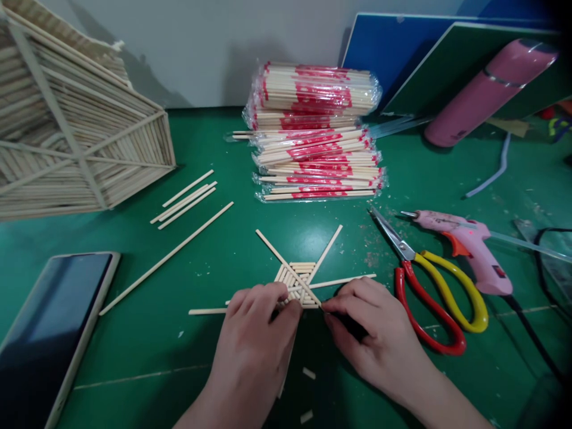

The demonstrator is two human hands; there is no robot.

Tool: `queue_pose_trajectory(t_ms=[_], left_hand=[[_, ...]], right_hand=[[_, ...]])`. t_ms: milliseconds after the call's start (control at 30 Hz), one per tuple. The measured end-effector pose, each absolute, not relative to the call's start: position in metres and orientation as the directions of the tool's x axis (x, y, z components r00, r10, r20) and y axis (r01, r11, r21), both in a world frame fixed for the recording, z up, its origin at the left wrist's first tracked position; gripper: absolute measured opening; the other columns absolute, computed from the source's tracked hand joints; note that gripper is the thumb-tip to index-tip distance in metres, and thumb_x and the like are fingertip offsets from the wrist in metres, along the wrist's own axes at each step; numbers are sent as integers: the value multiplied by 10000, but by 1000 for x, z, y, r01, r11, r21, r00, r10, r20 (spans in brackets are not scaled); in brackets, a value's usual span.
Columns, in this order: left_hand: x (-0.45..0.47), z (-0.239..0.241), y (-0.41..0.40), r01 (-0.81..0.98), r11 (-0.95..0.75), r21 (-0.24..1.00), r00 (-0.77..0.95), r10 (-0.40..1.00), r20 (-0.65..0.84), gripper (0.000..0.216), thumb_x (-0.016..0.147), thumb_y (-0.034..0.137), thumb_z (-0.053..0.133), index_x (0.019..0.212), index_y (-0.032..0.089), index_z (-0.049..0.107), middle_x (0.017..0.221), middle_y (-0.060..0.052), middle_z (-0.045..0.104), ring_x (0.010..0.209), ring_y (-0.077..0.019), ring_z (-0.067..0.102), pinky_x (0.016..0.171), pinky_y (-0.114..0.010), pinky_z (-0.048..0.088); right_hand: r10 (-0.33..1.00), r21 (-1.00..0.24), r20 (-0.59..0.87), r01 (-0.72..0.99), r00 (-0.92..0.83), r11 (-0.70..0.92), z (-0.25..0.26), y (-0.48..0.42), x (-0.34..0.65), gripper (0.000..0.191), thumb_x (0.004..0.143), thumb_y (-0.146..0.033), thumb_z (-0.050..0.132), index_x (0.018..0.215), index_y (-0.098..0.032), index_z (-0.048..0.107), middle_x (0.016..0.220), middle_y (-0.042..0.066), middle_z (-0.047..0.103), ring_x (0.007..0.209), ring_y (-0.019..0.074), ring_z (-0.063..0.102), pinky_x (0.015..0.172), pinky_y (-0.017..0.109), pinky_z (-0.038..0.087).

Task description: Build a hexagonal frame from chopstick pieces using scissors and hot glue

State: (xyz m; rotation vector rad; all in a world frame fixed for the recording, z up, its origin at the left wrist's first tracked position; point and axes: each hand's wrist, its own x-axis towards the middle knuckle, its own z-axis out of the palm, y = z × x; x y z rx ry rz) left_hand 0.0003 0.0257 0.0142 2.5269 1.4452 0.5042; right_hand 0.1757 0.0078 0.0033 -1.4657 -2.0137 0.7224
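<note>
A small flat piece made of glued wooden sticks [300,275], with longer sticks crossing it, lies on the green table [250,238]. My left hand [257,333] presses its fingers on the piece's near left edge, holding it. My right hand [370,333] is closed in a pinch at the piece's near right edge, with a dark thin thing I cannot make out under its fingers.
Scissors with red and yellow handles [429,286] and a pink glue gun [469,250] lie right of my hands. Wrapped chopstick packs [317,131] are stacked behind. A stick-built structure [75,131], loose sticks [185,199], a phone [49,333] and a pink flask [487,89] stand around.
</note>
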Motion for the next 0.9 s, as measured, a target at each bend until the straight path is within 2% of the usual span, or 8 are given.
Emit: queue_pose_trajectory(t_ms=[200,433,900], left_hand=[[-1,15,26,802,-518,297,484,856,183,228,791,171,393,721,192,609,770,-38,605,697,-175,546,614,-311,400],[-1,13,25,780,-523,342,490,852,185,223,798,168,396,737,169,611,769,-62,586,687,-184,526,606,-327,392],[-2,14,26,774,-536,336,504,844,186,232,810,184,383,746,174,605,778,-57,576,681,-171,503,612,-310,378]], right_hand=[[958,-690,113,674,-263,266,5,8,175,140,737,-125,512,791,-188,626,689,28,554,652,150,476,578,293,348],[959,-689,116,675,-257,264,3,9,175,143,745,-134,512,800,-189,632,687,29,551,646,148,470,572,291,343],[959,-678,110,686,-260,264,3,9,175,150,756,-142,493,792,-193,630,684,23,540,643,144,469,580,285,344]])
